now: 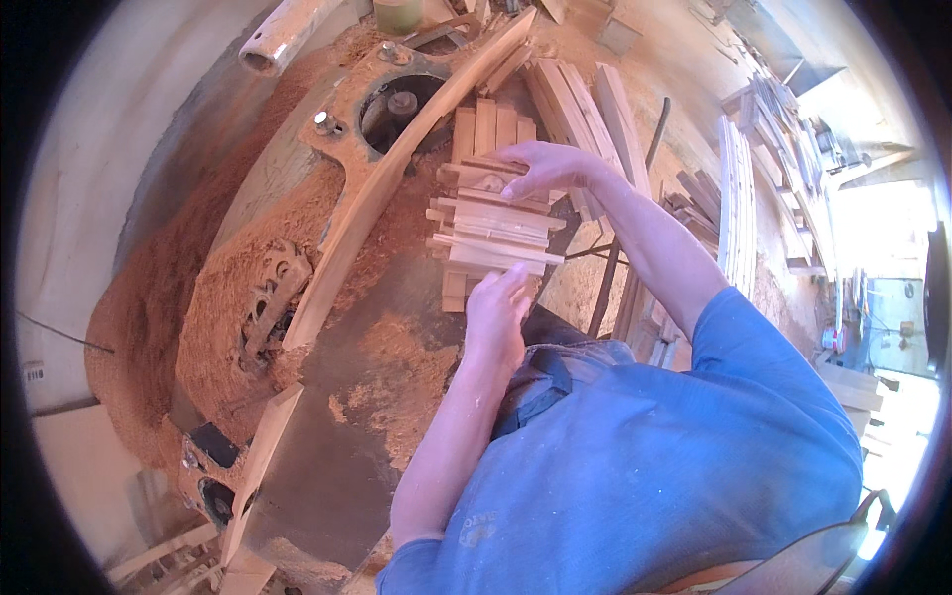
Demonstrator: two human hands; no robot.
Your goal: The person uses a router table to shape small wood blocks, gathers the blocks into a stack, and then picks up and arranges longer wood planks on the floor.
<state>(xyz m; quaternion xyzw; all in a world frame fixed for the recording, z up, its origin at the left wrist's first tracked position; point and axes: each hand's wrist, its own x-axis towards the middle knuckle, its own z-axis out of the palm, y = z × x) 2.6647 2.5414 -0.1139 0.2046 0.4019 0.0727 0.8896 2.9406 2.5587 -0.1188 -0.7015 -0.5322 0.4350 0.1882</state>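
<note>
- Beside the sawdusty tabletop (327, 446), wood strips (501, 238) lay stacked, ends uneven.
- Right hand (545, 167) spread over far strips; left hand (496, 322) at near edge, grip unclear.
- Light, even pressure seemed best.

A small, pale printed mark (479, 529) with lettering was present on the blue shirt (645, 446); its characters were too faint to read reliably.
</note>
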